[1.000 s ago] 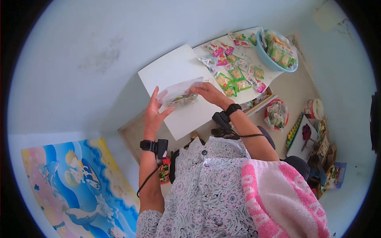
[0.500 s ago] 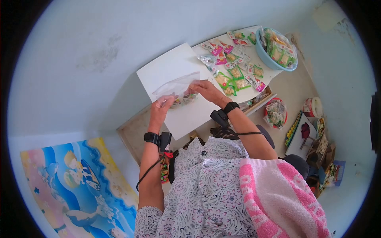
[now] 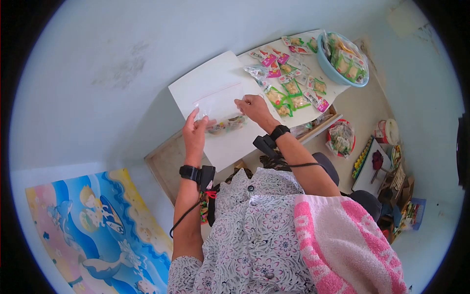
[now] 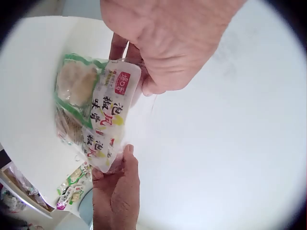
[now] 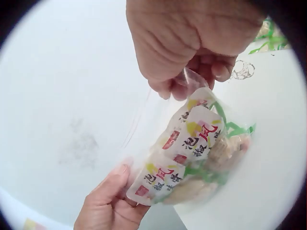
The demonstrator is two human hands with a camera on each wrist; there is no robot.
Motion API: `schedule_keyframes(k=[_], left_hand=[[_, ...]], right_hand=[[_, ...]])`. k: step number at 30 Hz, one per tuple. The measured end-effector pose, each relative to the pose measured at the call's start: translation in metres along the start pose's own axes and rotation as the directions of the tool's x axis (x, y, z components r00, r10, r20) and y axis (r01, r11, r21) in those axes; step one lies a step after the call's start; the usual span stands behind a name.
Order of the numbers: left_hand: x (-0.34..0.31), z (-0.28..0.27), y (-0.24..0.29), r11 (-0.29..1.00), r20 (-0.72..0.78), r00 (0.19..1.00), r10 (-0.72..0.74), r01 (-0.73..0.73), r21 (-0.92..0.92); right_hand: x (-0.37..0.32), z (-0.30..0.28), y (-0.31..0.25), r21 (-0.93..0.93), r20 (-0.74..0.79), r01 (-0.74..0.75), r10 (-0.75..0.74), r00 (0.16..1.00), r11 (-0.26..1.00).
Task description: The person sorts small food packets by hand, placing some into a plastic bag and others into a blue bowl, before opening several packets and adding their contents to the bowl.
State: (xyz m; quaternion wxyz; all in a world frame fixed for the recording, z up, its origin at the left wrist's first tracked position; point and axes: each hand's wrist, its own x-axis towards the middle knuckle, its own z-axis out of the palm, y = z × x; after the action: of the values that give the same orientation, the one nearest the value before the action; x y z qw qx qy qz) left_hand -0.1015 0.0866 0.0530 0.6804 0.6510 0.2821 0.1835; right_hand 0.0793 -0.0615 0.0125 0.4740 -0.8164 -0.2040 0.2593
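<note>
And here's the clear bag (image 3: pixel 215 105), held up over the bare end of the table (image 3: pixel 196 81), snack packets (image 4: pixel 103 108) bunched along its lower part! The left hand (image 3: pixel 195 139) pinches one side, thumb against fingers; the right hand (image 3: pixel 257 110) pinches the other, fingers curled in. Across the table's other end lie loose packets (image 3: pixel 292 88), with a blue basin (image 3: pixel 344 83) heaped with more at its far corner. On the floor beside the table: a red tub (image 3: pixel 354 144) with packets inside.
</note>
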Motion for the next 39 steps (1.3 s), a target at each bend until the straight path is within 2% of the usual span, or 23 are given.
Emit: schedule_keyframes(k=[2, 4, 7, 10, 13, 16, 19, 22, 25, 26, 29, 32, 35, 38, 39], left_hand=[[-0.002, 0.002, 0.0, 1.0, -0.028, 1.0, -0.004, 0.004, -0.003], [-0.003, 0.005, 0.002, 1.0, -0.061, 0.998, -0.004, 0.003, -0.016], [0.004, -0.002, -0.017, 0.981, -0.132, 0.986, 0.102, -0.078, 0.177], [0.003, 0.0, -0.022, 0.968, -0.16, 0.982, 0.1, -0.059, 0.243], [0.003, -0.005, -0.022, 0.895, -0.153, 0.981, 0.118, -0.039, 0.443], [-0.003, 0.003, -0.001, 0.616, -0.093, 0.936, 0.34, -0.147, 0.774], [-0.006, 0.015, 0.022, 0.42, 0.094, 0.866, 0.491, -0.33, 0.845], [-0.009, 0.03, 0.03, 0.471, 0.346, 0.832, 0.434, -0.537, 0.7], [-0.009, 0.031, 0.01, 0.331, 0.535, 0.819, 0.208, -0.574, 0.749], [-0.005, 0.029, 0.005, 0.328, 0.559, 0.806, 0.195, -0.59, 0.737], [0.001, 0.036, 0.004, 0.299, 0.49, 0.872, -0.016, -0.463, 0.834], [0.009, 0.046, -0.006, 0.133, 0.475, 0.875, -0.091, -0.462, 0.877], [0.01, 0.05, -0.004, 0.137, 0.43, 0.895, -0.116, -0.414, 0.9], [0.02, 0.032, -0.016, 0.272, 0.421, 0.899, 0.121, -0.438, 0.857], [0.034, 0.019, -0.022, 0.425, 0.405, 0.914, -0.029, -0.355, 0.832]], right_hand=[[0.005, 0.005, 0.014, -0.016, -0.032, -0.022, 0.021, 0.999, 1.0], [0.001, 0.003, 0.008, 0.045, 0.016, -0.05, 0.049, 0.999, 0.998], [-0.004, -0.001, 0.001, 0.033, 0.071, -0.077, 0.075, 0.995, 0.997], [-0.007, -0.003, -0.002, 0.032, 0.099, -0.09, 0.086, 0.991, 0.995], [-0.004, -0.001, 0.005, 0.016, 0.11, -0.092, 0.09, 0.99, 0.996], [-0.002, 0.003, 0.011, -0.039, 0.096, -0.075, 0.078, 0.992, 0.996], [0.001, 0.007, 0.017, -0.042, 0.068, -0.083, 0.086, 0.994, 0.996], [0.004, 0.009, 0.019, -0.071, 0.048, -0.076, 0.079, 0.996, 0.995], [0.003, 0.004, 0.013, -0.11, 0.083, -0.104, 0.113, 0.99, 0.988], [0.003, 0.002, 0.011, -0.12, 0.1, -0.121, 0.133, 0.986, 0.985], [0.002, 0.004, 0.02, -0.194, 0.052, -0.058, 0.069, 0.996, 0.979], [-0.006, 0.008, 0.033, -0.074, 0.025, -0.042, 0.044, 0.999, 0.996], [-0.006, 0.012, 0.049, -0.09, -0.111, -0.004, -0.006, 0.994, 0.996], [-0.009, 0.005, 0.05, 0.308, -0.132, -0.065, 0.111, 0.985, 0.949], [-0.011, 0.0, 0.046, 0.34, -0.128, -0.067, 0.117, 0.985, 0.938]])
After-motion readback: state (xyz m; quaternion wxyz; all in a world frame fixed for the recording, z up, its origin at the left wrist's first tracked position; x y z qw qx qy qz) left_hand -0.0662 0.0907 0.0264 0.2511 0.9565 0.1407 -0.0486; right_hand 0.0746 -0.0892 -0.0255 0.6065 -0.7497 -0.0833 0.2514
